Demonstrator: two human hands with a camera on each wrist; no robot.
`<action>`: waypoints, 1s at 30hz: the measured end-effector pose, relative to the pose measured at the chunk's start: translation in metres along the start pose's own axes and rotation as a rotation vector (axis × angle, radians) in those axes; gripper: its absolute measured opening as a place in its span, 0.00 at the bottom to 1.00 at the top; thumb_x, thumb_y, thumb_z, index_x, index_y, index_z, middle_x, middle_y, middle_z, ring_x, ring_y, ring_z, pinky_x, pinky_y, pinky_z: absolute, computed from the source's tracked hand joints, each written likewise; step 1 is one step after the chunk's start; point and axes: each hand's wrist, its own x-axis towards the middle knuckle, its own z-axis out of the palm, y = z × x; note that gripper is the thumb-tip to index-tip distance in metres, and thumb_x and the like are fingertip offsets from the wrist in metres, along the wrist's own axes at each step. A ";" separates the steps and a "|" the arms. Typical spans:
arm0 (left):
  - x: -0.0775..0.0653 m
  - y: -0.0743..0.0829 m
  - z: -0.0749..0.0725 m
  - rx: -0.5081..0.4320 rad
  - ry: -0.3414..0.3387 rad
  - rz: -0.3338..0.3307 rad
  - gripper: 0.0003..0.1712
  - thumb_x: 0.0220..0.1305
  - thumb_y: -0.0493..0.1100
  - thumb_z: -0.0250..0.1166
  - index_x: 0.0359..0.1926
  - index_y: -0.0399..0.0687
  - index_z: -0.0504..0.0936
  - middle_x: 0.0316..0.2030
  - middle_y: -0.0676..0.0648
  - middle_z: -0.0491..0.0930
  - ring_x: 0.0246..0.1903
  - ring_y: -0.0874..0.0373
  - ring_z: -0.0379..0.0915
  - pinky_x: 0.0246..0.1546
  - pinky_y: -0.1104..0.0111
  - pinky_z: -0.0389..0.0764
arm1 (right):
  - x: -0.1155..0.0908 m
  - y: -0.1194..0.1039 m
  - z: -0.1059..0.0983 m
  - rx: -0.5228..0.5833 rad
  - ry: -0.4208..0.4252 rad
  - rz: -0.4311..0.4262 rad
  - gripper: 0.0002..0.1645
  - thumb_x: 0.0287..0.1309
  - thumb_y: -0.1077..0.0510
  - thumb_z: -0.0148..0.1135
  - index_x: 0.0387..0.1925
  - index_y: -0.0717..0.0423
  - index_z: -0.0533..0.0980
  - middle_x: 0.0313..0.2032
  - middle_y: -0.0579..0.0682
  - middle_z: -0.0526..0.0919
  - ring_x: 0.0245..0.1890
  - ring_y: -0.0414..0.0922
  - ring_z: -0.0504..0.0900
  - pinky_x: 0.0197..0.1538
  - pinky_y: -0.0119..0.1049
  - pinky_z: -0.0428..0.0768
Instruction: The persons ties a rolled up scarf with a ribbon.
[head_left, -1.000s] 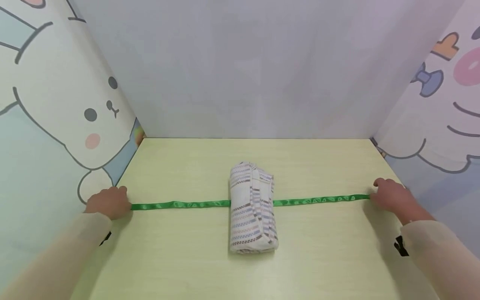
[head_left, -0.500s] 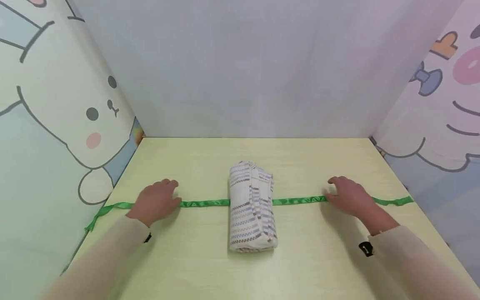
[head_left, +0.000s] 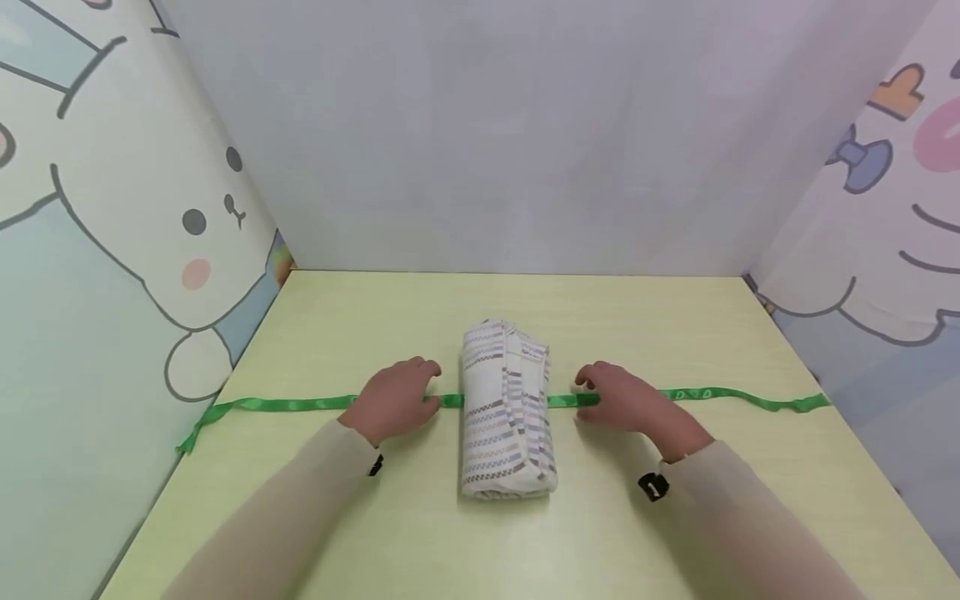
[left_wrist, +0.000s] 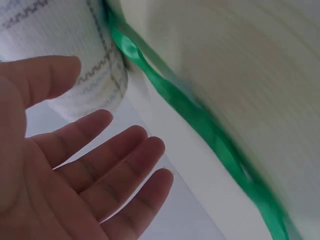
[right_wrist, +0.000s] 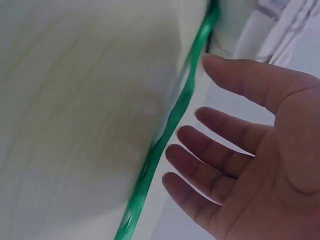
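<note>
A pale yellow-green tabletop (head_left: pixel 495 550) with faint wood grain is enclosed on three sides. Its far edge is bordered by a plain grey-white wall (head_left: pixel 480 133), tinted faintly pink toward the upper right. The left wall (head_left: pixel 67 350) is printed with a large white cartoon animal (head_left: pixel 135 192), outlined in grey, given a pink cheek (head_left: pixel 197 274) and set against pale blue. On the right wall (head_left: pixel 892 400), a blue bow (head_left: pixel 868 164), an orange shape (head_left: pixel 897 93) and a pink circle (head_left: pixel 941 137) are printed beside curved grey lines. The far left corner is marked by a small multicoloured patch (head_left: pixel 281 260). The scene is lit softly and evenly, and a faint sheen is cast on the tabletop
</note>
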 end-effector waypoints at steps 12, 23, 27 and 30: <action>0.022 0.020 0.016 -0.018 -0.109 0.016 0.16 0.63 0.41 0.69 0.51 0.46 0.81 0.42 0.50 0.80 0.43 0.54 0.76 0.46 0.59 0.79 | 0.026 -0.018 0.017 0.021 -0.097 0.038 0.10 0.57 0.63 0.70 0.37 0.52 0.76 0.34 0.48 0.76 0.34 0.48 0.73 0.40 0.44 0.74; 0.027 0.019 0.021 -0.037 -0.137 0.008 0.02 0.69 0.39 0.61 0.36 0.50 0.77 0.27 0.52 0.75 0.29 0.55 0.71 0.35 0.60 0.76 | 0.025 -0.029 0.021 0.002 -0.104 0.090 0.20 0.63 0.62 0.64 0.54 0.55 0.68 0.39 0.51 0.78 0.33 0.49 0.75 0.36 0.43 0.74; 0.025 0.017 0.019 0.005 -0.143 0.018 0.02 0.70 0.38 0.61 0.41 0.49 0.77 0.29 0.52 0.76 0.29 0.55 0.72 0.35 0.60 0.77 | 0.024 -0.029 0.020 -0.034 -0.113 0.091 0.19 0.62 0.62 0.65 0.53 0.55 0.70 0.39 0.50 0.78 0.34 0.48 0.75 0.38 0.43 0.75; 0.027 0.014 0.017 0.111 -0.091 0.046 0.04 0.68 0.34 0.63 0.41 0.46 0.78 0.27 0.50 0.77 0.27 0.56 0.73 0.32 0.60 0.79 | 0.024 -0.030 0.020 -0.099 -0.091 0.083 0.13 0.67 0.61 0.62 0.50 0.56 0.71 0.38 0.50 0.79 0.33 0.48 0.75 0.38 0.43 0.76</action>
